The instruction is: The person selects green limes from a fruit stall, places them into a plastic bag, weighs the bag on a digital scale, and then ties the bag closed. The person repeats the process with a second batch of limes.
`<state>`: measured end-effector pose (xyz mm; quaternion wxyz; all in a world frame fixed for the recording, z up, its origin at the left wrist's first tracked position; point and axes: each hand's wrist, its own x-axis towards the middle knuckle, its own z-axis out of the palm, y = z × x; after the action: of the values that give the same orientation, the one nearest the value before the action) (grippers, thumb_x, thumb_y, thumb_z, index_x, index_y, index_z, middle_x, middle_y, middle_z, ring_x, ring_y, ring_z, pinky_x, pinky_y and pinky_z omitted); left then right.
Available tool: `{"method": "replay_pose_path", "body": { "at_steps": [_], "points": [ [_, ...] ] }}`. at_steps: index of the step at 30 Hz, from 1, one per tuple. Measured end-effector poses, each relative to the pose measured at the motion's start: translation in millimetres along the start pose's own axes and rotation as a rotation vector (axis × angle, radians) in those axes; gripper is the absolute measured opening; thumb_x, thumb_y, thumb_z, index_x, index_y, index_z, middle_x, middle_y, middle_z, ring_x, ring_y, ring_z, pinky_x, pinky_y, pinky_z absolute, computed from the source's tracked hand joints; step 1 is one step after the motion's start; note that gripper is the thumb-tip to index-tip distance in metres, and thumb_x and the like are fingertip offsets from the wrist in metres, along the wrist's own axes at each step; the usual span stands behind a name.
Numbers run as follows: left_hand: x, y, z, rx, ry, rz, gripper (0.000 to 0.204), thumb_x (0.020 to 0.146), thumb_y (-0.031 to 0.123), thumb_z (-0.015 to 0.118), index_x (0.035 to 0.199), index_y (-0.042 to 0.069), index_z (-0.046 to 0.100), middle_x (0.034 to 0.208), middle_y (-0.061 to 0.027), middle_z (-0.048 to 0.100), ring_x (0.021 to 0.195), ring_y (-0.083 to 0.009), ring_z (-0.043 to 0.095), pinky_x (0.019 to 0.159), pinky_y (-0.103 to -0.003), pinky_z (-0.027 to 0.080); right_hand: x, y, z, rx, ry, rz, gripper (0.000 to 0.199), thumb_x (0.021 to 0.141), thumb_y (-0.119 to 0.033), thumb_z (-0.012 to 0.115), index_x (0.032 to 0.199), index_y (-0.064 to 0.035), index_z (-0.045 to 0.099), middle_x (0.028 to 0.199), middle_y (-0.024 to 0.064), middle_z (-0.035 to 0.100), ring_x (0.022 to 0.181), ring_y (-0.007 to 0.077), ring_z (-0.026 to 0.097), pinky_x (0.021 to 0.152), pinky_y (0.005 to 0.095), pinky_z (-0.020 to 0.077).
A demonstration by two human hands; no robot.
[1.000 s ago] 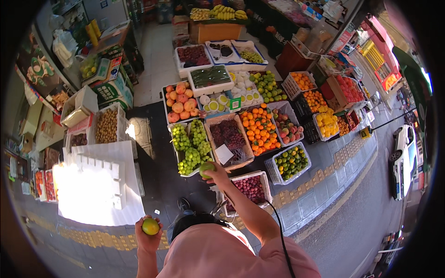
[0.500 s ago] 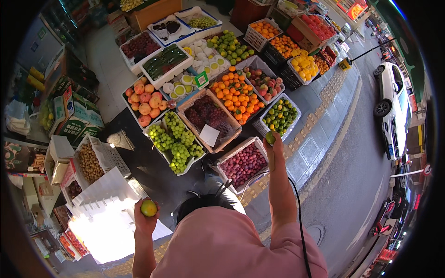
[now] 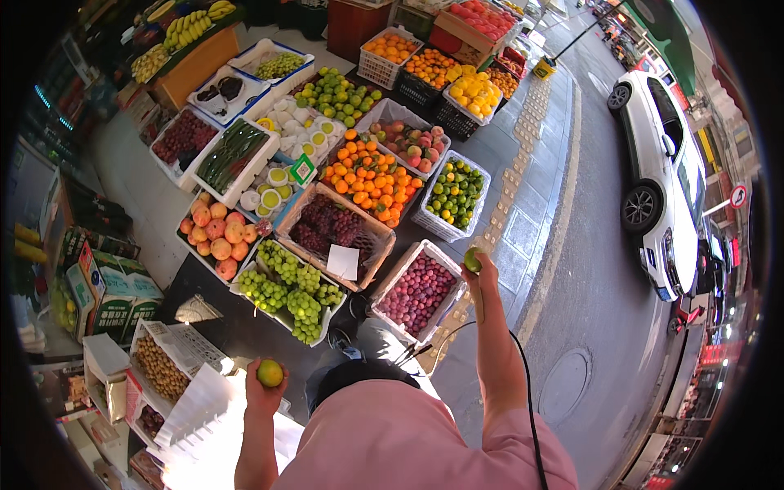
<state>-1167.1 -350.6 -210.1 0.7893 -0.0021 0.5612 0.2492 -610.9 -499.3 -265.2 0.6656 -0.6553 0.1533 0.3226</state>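
near left, the left hand (image 3: 260,394) grips a round yellow-green fruit (image 3: 269,373); at right, the right hand (image 3: 485,276) apparently pinches a partly hidden round green fruit (image 3: 472,260). holding continues; moving calls for firm grips.

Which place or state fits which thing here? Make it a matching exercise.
1. left hand
2. right hand
3. white card
4. white car

A. on the road
B. left of the pink shirt, holding a yellow-green fruit
C. in the box of dark grapes
D. beside the small red fruit, holding a green fruit

Pairs: 1-B, 2-D, 3-C, 4-A
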Motion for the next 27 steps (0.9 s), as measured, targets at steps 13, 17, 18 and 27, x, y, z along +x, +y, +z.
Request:
{"method": "replay_pose_path", "body": {
  "at_steps": [13, 17, 18, 27],
  "points": [
    [1.4, 4.3, -11.6, -0.018, 0.087, 0.031, 0.030, 0.086, 0.042, 0.060, 0.096, 0.014, 0.058, 0.091, -0.0103, 0.062, 0.082, -0.0272, 0.060, 0.069, -0.034, 0.051, 33.2, 23.7, -6.8, 0.049, 0.009, 0.029, 0.037, 0.081, -0.026, 0.067, 0.110, -0.0068, 0.055, 0.092, 0.0151, 0.063, 0.072, 0.0292, 0.066, 0.057, 0.0389, 0.0562],
    [9.9, 0.8, -4.5, -0.038, 0.121, 0.051, 0.031, 0.085, 0.043, 0.060, 0.095, 0.014, 0.057, 0.091, -0.0103, 0.061, 0.083, -0.0272, 0.059, 0.070, -0.033, 0.049, 66.7, 9.7, 23.3, 0.072, -0.005, 0.016, 0.041, 0.081, -0.026, 0.068, 0.113, -0.0053, 0.054, 0.095, 0.0162, 0.062, 0.073, 0.0334, 0.066, 0.056, 0.0404, 0.0565],
    [14.5, 1.0, 0.8, -0.017, 0.098, 0.044, 0.030, 0.086, 0.043, 0.059, 0.095, 0.014, 0.057, 0.091, -0.0106, 0.061, 0.086, -0.0274, 0.060, 0.073, -0.034, 0.050, 76.2, 5.6, 30.2, 0.081, -0.020, 0.009, 0.041, 0.081, -0.027, 0.068, 0.113, -0.0049, 0.054, 0.097, 0.0164, 0.061, 0.073, 0.0337, 0.066, 0.055, 0.0408, 0.0564],
    [123.2, -8.6, 141.0, 0.125, -0.140, 0.120, 0.030, 0.091, 0.022, 0.063, 0.114, 0.007, 0.053, 0.105, -0.0141, 0.060, 0.100, -0.0335, 0.061, 0.088, -0.042, 0.054, 241.2, -22.6, 98.3, 0.091, -0.036, 0.197, 0.038, 0.082, -0.028, 0.067, 0.108, -0.0021, 0.056, 0.094, 0.0166, 0.061, 0.066, 0.0303, 0.065, 0.051, 0.0386, 0.0558]
  ]
}}
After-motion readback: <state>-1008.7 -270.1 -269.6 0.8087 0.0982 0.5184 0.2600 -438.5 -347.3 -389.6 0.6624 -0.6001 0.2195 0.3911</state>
